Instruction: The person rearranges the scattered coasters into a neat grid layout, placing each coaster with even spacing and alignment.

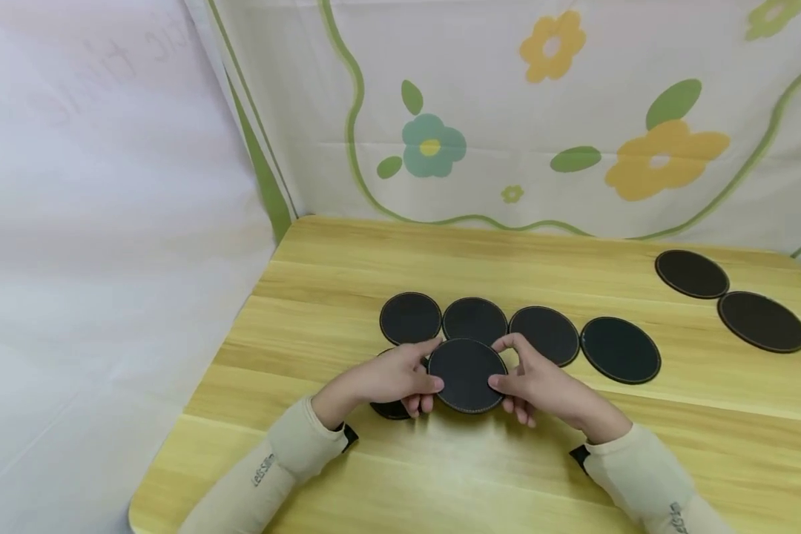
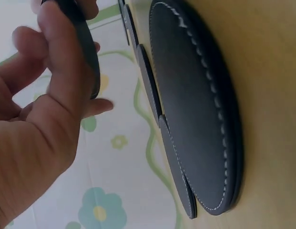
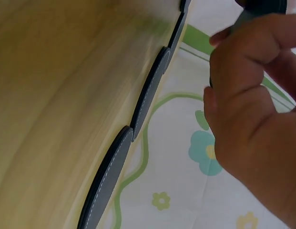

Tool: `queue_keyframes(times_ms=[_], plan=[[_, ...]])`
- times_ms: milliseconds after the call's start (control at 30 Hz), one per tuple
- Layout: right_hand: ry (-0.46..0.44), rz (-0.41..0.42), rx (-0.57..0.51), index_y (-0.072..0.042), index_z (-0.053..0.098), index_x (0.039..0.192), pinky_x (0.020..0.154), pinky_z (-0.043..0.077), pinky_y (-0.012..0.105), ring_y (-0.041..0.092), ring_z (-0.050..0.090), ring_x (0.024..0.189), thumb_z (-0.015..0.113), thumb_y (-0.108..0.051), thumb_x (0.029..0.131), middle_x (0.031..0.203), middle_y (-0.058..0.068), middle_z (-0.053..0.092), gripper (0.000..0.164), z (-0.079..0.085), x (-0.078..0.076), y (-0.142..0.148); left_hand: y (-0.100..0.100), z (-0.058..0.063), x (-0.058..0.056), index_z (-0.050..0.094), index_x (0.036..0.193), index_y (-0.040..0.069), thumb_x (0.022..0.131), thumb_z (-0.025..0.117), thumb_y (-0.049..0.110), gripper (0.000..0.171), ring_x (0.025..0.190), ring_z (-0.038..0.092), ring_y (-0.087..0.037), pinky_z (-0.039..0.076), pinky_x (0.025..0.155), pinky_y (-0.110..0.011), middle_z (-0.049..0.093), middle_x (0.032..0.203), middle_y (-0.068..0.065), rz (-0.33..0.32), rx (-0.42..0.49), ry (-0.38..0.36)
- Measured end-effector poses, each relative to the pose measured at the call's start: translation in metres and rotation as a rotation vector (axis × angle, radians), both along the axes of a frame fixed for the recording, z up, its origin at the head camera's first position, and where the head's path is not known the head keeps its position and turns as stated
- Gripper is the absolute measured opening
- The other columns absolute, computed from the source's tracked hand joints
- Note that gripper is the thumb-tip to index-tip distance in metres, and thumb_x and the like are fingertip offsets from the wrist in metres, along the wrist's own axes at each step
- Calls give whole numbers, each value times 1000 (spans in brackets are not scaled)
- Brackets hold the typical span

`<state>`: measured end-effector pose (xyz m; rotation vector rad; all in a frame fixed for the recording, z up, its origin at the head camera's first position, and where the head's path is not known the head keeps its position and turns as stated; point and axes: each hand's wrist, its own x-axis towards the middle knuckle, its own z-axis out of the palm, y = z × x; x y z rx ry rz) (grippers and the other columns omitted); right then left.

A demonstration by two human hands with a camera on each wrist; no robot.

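Between both hands, a round black stitched coaster (image 1: 468,375) is raised above the wooden table. My left hand (image 1: 390,374) pinches its left edge, thumb on top and fingers beneath. At the opposite edge my right hand (image 1: 547,389) pinches it the same way. Behind it lies a row of like coasters: a leftmost one (image 1: 410,318), a second (image 1: 475,319) partly covered by the held one, a third (image 1: 544,335) and a fourth (image 1: 620,350). Another coaster (image 2: 195,105) lies under my left hand, mostly hidden by it in the head view.
Two more black coasters, one (image 1: 692,274) and its neighbour (image 1: 763,321), lie touching at the table's far right. The wooden table (image 1: 334,259) ends at a white curtain (image 1: 494,89) with flower prints behind, and white cloth (image 1: 107,259) hangs on the left.
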<state>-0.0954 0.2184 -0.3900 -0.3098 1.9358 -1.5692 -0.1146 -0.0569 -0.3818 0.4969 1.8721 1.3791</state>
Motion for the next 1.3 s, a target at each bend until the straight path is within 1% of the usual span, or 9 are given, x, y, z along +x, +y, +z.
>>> queue_keyframes(times_ms=[233, 400, 667, 733, 833, 967, 1067, 1200, 1300], plan=[[-20, 67, 75, 0, 30, 126, 39, 46, 25, 13, 52, 41, 63, -12, 100, 61, 11, 59, 43, -4, -2, 8, 12, -11, 6, 15, 159, -3, 100, 63, 7, 77, 47, 57, -18, 59, 54, -37, 64, 66, -12, -9, -99, -39], [2, 89, 153, 0, 34, 122, 39, 48, 28, 14, 53, 41, 65, -15, 100, 61, 11, 61, 40, -8, -4, 11, 17, -11, 9, 18, 160, -2, 99, 65, 6, 77, 46, 56, -18, 57, 51, -35, 64, 67, -15, -5, -181, -2], [36, 53, 223, -1, 34, 124, 41, 50, 34, 20, 55, 45, 61, -14, 101, 63, 12, 60, 38, -3, -7, 12, 15, -10, 4, 23, 160, 4, 103, 62, 15, 71, 49, 55, -18, 54, 44, -34, 69, 74, -17, 13, -236, 31], [73, 51, 252, -2, 36, 125, 42, 50, 35, 21, 55, 45, 61, -14, 101, 63, 11, 59, 37, 1, -6, 12, 13, -10, 4, 23, 160, 5, 103, 61, 16, 69, 50, 55, -18, 54, 44, -34, 69, 74, -17, 7, -242, 32], [162, 111, 293, -4, 44, 124, 42, 49, 34, 19, 54, 45, 61, -13, 101, 61, 6, 56, 30, 7, -3, 12, 12, -9, 3, 27, 160, 6, 104, 60, 17, 66, 51, 55, -18, 53, 45, -33, 69, 74, -17, -4, -246, 44], [252, 262, 319, -9, 61, 123, 45, 45, 29, 13, 50, 45, 62, -12, 100, 61, 0, 52, 23, 11, 2, 9, 10, -9, 1, 37, 156, 8, 103, 60, 16, 58, 51, 54, -17, 51, 46, -30, 66, 71, -12, -19, -267, 87], [325, 350, 380, -13, 70, 122, 59, 49, 29, 11, 56, 62, 64, -14, 99, 82, 0, 65, 24, 9, 4, 5, 8, -9, 1, 40, 155, 10, 103, 60, 13, 56, 49, 52, -17, 49, 46, -28, 60, 66, -8, -50, -296, 119], [439, 375, 502, -16, 75, 119, 85, 51, 38, 16, 63, 98, 67, -14, 97, 117, 1, 68, 24, 6, 5, 4, 8, -9, 2, 39, 157, 13, 103, 60, 14, 58, 45, 49, -15, 44, 46, -26, 54, 60, -1, -105, -352, 177], [460, 364, 541, -17, 76, 116, 92, 51, 45, 22, 63, 110, 68, -13, 96, 118, 2, 70, 23, 6, 4, 4, 10, -10, 2, 39, 157, 15, 103, 60, 17, 58, 44, 49, -12, 43, 46, -25, 52, 58, 2, -138, -385, 218]])
